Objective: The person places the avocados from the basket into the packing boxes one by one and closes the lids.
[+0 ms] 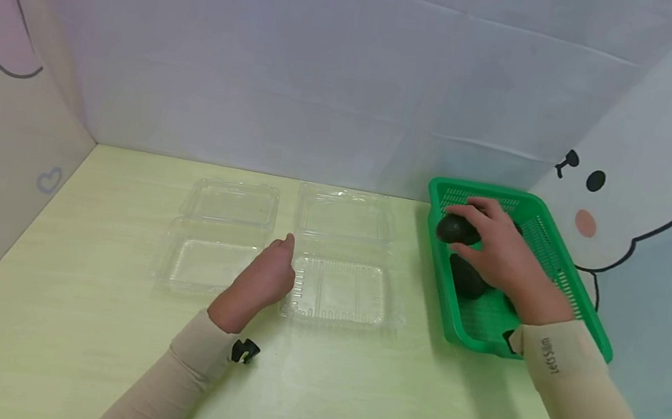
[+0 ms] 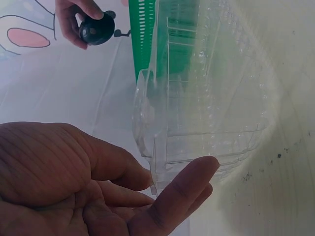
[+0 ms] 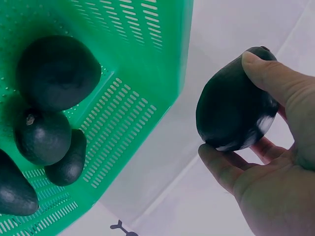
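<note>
- Over by the right edge of the table, the right hand (image 1: 499, 252) is curling its fingers and thumb round a dark avocado (image 1: 457, 229), holding it above the far end of the green basket (image 1: 565, 287).
- From the right wrist view, the avocado is sitting between the thumb on top and the fingertips (image 3: 221, 167) underneath, clear of the basket's perforated wall.
- More dark avocados (image 3: 54, 73) are lying in the basket; four are showing together in the right wrist view.
- Meanwhile the left hand (image 1: 263, 278) is resting near the middle of the table, fingers loosely extended and holding nothing, its fingertips just beside the left rim of the right-hand clear clamshell box (image 1: 340, 290).
- Both clear plastic clamshells are lying open side by side, lids folded back toward the far edge; the left-hand clamshell box (image 1: 206, 266) is sitting just left of the hand.
- Beige sleeves (image 1: 556, 351) are covering both forearms, and a small black clip (image 1: 244, 351) is showing at the left wrist.
</note>
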